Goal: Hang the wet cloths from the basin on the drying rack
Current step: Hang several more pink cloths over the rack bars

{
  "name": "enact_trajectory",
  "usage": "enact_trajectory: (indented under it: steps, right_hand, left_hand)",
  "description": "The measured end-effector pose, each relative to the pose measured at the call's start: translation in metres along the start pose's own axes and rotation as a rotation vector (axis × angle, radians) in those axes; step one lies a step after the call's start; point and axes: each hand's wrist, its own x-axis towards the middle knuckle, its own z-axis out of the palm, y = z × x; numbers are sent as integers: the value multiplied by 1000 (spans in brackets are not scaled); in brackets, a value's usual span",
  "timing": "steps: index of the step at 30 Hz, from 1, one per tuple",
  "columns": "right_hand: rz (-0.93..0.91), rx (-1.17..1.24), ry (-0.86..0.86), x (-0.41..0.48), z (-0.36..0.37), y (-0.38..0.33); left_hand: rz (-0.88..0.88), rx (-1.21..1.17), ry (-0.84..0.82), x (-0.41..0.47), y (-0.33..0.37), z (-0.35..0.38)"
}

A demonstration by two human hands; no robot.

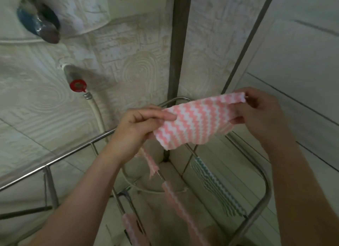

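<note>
Step in hand, by my judgement, is spreading one cloth before draping it: the left hand (pixel 139 130) pinches the left edge of a pink zigzag cloth (pixel 198 122) and the right hand (pixel 262 113) pinches its far right corner, holding it stretched just above the drying rack (pixel 55 163). A green zigzag cloth (pixel 214 187) hangs nearer. Next, the cloth needs lowering over a free far rail and an even release.
</note>
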Motion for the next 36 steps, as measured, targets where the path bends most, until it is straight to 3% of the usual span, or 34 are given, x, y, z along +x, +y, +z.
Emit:
enact_trajectory:
  steps: [2, 4, 7, 10, 12, 15, 21, 25, 28, 30, 34, 36]
  right_hand:
    - [8, -31, -29, 15, 5, 2]
    - [53, -131, -36, 32, 19, 16]
    - [136, -406, -109, 59, 56, 61]
    - [194, -554, -245, 70, 91, 107]
    - [183, -604, -234, 76, 104, 121]
    - [100, -611, -159, 83, 118, 123]
    - [75, -515, -159, 91, 141, 110]
    - [112, -519, -306, 75, 133, 98]
    - [304, -572, -640, 65, 113, 92]
    - [328, -652, -780, 57, 105, 92]
    - [245, -676, -812, 39, 107, 98]
    - [234, -641, -776, 34, 107, 102]
  left_hand:
    - [1, -137, -4, 9, 1, -6]
    - [-59, -104, 92, 22, -8, -11]
    - [-199, 423, 186, 44, -42, -18]
    - [-253, 888, 62, 55, -77, -25]
    - [-210, 1066, 46, 60, -90, -28]
    - [-134, 1160, 110, 64, -96, -31]
    - [-210, 1348, 156, 70, -119, -39]
    - [-248, 1449, 92, 72, -122, -42]
    - [-192, 1565, 103, 70, -115, -41]
    - [-83, 1584, 130, 70, -110, -42]
    - [211, 1422, -132, 79, -114, -43]
    - [236, 1426, -274, 85, -118, -42]
